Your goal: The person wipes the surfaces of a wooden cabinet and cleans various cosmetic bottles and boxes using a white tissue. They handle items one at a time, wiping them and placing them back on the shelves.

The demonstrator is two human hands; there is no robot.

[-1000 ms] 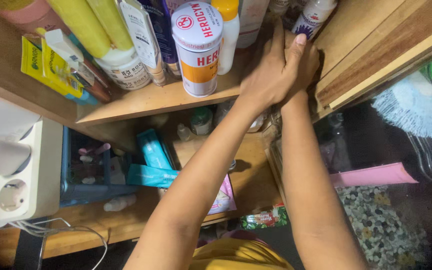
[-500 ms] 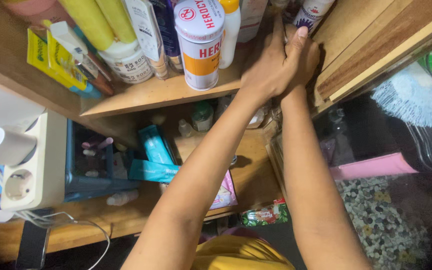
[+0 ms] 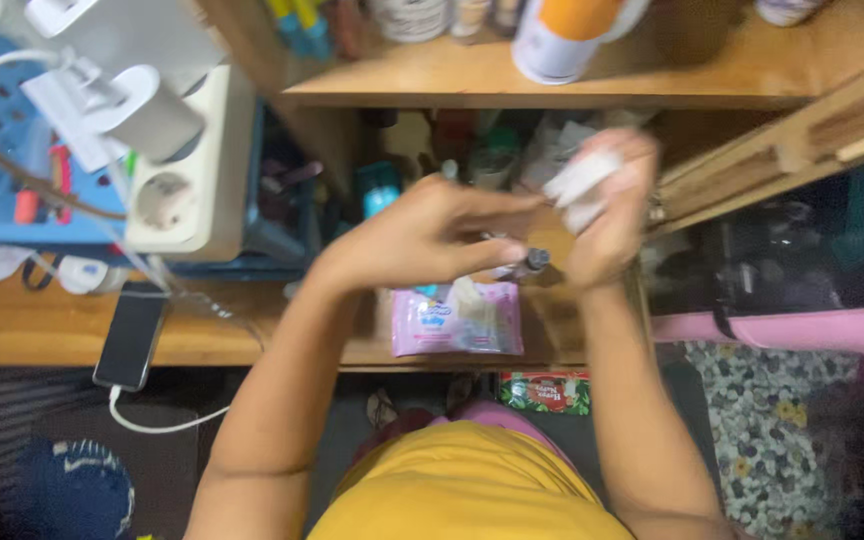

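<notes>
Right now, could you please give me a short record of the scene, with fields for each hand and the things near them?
left hand: raised over the lower shelf, fingers curled near a small dark object; the grip is blurred
right hand: closed around a white object, too blurred to tell its kind
below the hands: pink pack of wipes lying on the wooden shelf
left side: phone on a white cable, white power strip
upper shelf: orange and white can

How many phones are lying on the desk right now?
1. A dark phone lies face-down near the desk's front edge at far left, with a white cable plugged into its lower end. Others may be hidden behind the arms or shelf clutter.
</notes>
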